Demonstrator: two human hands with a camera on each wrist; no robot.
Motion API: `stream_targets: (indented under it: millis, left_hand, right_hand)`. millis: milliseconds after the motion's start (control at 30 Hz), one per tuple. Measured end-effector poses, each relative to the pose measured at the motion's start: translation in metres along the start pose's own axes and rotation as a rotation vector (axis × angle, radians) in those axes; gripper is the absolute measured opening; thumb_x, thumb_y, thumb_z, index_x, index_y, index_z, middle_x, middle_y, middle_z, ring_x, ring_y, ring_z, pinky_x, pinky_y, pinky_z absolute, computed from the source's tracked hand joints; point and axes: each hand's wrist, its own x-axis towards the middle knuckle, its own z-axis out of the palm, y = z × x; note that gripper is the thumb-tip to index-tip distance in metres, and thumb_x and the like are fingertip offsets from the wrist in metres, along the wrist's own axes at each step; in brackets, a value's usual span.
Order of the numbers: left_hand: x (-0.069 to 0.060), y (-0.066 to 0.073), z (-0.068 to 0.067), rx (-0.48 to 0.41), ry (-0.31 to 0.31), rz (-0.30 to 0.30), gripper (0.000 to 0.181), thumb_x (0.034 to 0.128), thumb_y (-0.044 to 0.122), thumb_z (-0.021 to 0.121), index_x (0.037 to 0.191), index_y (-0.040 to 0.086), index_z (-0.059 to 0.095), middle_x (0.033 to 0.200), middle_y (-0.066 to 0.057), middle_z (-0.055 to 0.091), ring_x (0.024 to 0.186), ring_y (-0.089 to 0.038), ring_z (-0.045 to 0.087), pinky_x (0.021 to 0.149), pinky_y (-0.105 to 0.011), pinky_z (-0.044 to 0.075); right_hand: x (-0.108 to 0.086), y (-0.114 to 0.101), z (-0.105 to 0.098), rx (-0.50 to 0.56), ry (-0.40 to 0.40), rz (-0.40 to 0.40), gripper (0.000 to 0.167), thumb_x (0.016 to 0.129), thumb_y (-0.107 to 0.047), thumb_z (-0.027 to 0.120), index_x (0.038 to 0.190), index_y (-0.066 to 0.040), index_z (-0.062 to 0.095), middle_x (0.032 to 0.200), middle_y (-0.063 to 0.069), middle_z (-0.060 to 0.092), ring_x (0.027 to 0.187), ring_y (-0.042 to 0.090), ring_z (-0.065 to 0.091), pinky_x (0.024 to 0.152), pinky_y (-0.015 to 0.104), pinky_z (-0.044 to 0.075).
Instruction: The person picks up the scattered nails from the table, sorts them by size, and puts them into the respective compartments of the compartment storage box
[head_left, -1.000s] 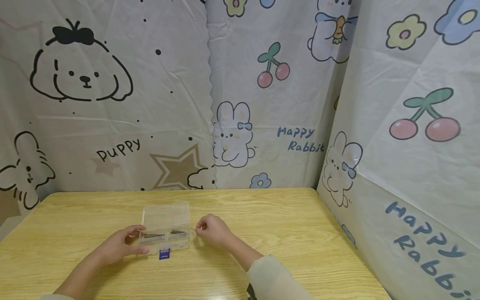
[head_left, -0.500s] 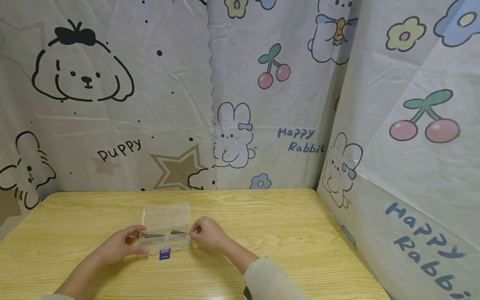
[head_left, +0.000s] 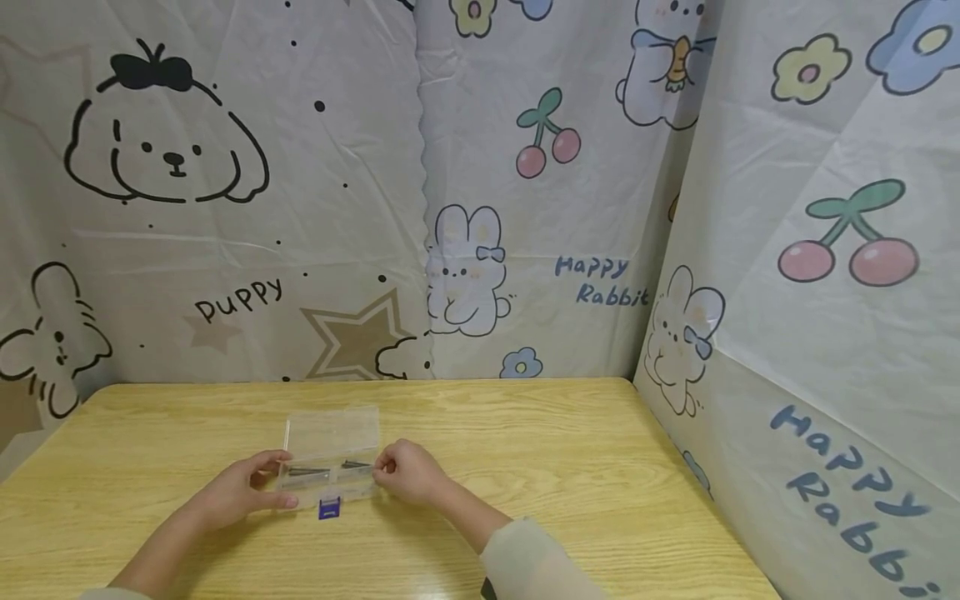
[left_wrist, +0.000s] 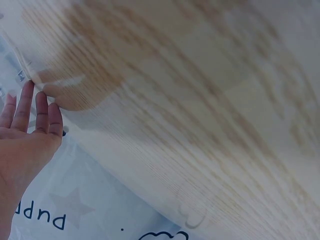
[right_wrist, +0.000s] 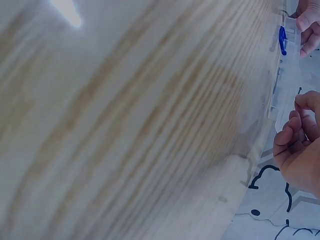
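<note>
A clear plastic box (head_left: 332, 482) with its lid (head_left: 333, 431) raised lies on the table. Dark, thin screws lie in its left compartment (head_left: 307, 472) and right compartment (head_left: 355, 465); their threads are too small to make out. My left hand (head_left: 238, 492) holds the box's left end, thumb at the front and fingers behind. At the right end, my right hand (head_left: 412, 472) pinches a thin screw (right_wrist: 299, 90) between thumb and forefinger; only its dark tip shows in the right wrist view. In the left wrist view, the left hand (left_wrist: 35, 125) reaches toward the box edge.
A blue latch (head_left: 329, 507) hangs at the front of the box. The wood-grain table (head_left: 570, 500) extends around it. Printed cloth (head_left: 337, 167) hangs behind the table and along its right side.
My right hand has moved left with the screw, from beside the box to over its right end. The left hand and the box have stayed put.
</note>
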Motion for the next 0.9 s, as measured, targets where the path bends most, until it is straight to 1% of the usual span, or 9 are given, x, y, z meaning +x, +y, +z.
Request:
stream_targets:
  millis: [100, 433, 700, 900]
  left_hand:
    - [0.0005, 0.0002, -0.0008, 0.007, -0.004, 0.009, 0.075, 0.0797, 0.037, 0.073, 0.135, -0.002, 0.040, 0.127, -0.030, 0.050, 0.110, -0.044, 0.052, 0.088, -0.054, 0.046]
    - [0.0009, -0.0001, -0.0006, 0.013, -0.004, 0.007, 0.075, 0.0796, 0.036, 0.073, 0.135, -0.002, 0.041, 0.126, -0.030, 0.051, 0.110, -0.043, 0.053, 0.088, -0.053, 0.047]
    - [0.0005, 0.0008, 0.0004, 0.007, 0.003, -0.009, 0.076, 0.0780, 0.038, 0.074, 0.135, -0.001, 0.042, 0.127, -0.030, 0.051, 0.110, -0.042, 0.053, 0.089, -0.053, 0.046]
    - [0.0001, -0.0005, 0.0012, 0.004, 0.008, -0.004, 0.076, 0.0773, 0.038, 0.074, 0.134, 0.000, 0.042, 0.127, -0.029, 0.051, 0.109, -0.041, 0.053, 0.088, -0.053, 0.046]
  right_hand:
    - [0.0006, -0.0008, 0.0004, -0.006, -0.002, 0.000, 0.013, 0.089, -0.013, 0.060, 0.086, -0.006, 0.070, 0.067, -0.008, 0.053, 0.057, 0.000, 0.042, 0.054, 0.014, 0.038]
    - [0.0007, -0.0005, 0.0022, -0.003, 0.002, 0.016, 0.013, 0.090, -0.013, 0.060, 0.085, -0.006, 0.070, 0.067, -0.009, 0.052, 0.056, 0.000, 0.041, 0.052, 0.014, 0.037]
    - [0.0019, 0.0027, 0.0071, -0.017, 0.010, -0.001, 0.013, 0.090, -0.013, 0.060, 0.085, -0.006, 0.070, 0.071, -0.007, 0.054, 0.059, 0.000, 0.042, 0.055, 0.013, 0.038]
    - [0.0022, 0.0020, 0.0085, -0.005, 0.013, 0.011, 0.013, 0.090, -0.013, 0.060, 0.085, -0.006, 0.070, 0.072, -0.006, 0.055, 0.060, 0.000, 0.042, 0.055, 0.014, 0.038]
